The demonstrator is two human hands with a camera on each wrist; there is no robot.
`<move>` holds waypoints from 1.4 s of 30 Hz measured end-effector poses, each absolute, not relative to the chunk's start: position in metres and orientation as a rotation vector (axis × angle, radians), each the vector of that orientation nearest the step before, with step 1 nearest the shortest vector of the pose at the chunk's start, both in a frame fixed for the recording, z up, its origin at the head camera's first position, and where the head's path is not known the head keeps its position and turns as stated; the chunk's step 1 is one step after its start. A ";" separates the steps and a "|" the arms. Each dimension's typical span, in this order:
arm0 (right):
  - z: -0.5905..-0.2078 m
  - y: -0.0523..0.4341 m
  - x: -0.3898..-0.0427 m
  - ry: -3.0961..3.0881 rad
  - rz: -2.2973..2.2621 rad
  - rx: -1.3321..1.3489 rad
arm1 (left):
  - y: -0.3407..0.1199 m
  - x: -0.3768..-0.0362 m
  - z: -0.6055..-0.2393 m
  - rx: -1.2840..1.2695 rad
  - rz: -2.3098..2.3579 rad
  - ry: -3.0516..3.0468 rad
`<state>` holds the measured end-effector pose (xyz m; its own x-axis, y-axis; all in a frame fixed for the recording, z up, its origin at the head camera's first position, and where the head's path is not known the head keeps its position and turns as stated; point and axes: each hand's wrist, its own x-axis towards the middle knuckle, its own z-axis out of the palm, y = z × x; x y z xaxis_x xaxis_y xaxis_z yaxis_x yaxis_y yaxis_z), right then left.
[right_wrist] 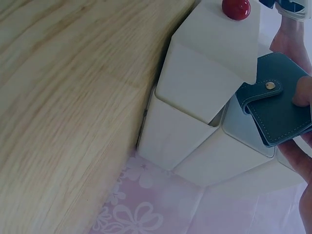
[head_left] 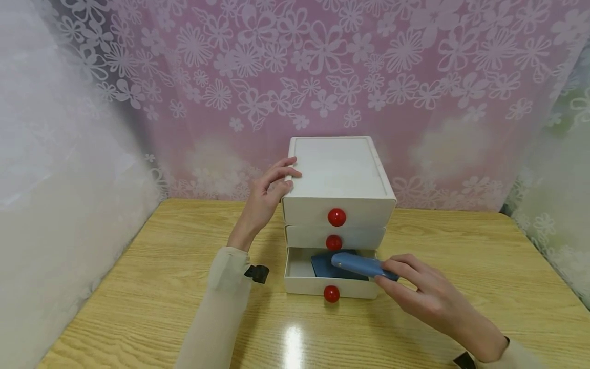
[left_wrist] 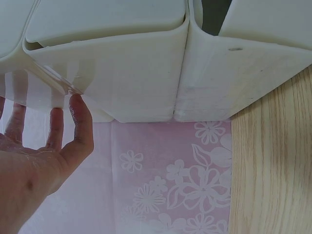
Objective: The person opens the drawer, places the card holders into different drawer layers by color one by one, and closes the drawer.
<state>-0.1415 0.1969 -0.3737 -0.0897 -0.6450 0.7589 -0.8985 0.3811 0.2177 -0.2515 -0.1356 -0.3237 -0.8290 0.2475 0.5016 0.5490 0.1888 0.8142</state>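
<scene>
Right hand (head_left: 428, 300) is closest, low over the worktop (head_left: 152, 287). Its fingers (head_left: 398, 266) are curled round a blue wallet (head_left: 361, 265) and hold it over the open bottom drawer (head_left: 304, 281), partly inside. Close up, the wallet (right_wrist: 278, 97) has a flap with a small metal snap. That drawer is pulled out of a little white chest (head_left: 338, 179) with red knobs (head_left: 336, 217). Left hand (head_left: 269, 197) rests on the chest's top left edge, fingers (left_wrist: 80, 122) straight and loose, gripping nothing. Behind hangs a pink flower curtain (head_left: 322, 66).
</scene>
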 end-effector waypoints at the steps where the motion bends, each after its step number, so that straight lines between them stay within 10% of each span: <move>1: -0.374 0.196 -0.142 -1.819 0.391 1.349 | -0.136 -0.251 -0.324 -0.761 -1.685 -2.208; 42: -0.390 0.176 -0.164 -1.836 0.341 1.345 | -0.135 -0.253 -0.324 -0.755 -1.705 -2.186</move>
<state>-0.1640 0.1758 -0.3903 -0.0980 -0.6672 0.7384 -0.8878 0.3938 0.2381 -0.2532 -0.1350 -0.3236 -0.8286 0.2354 0.5079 0.5500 0.1731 0.8170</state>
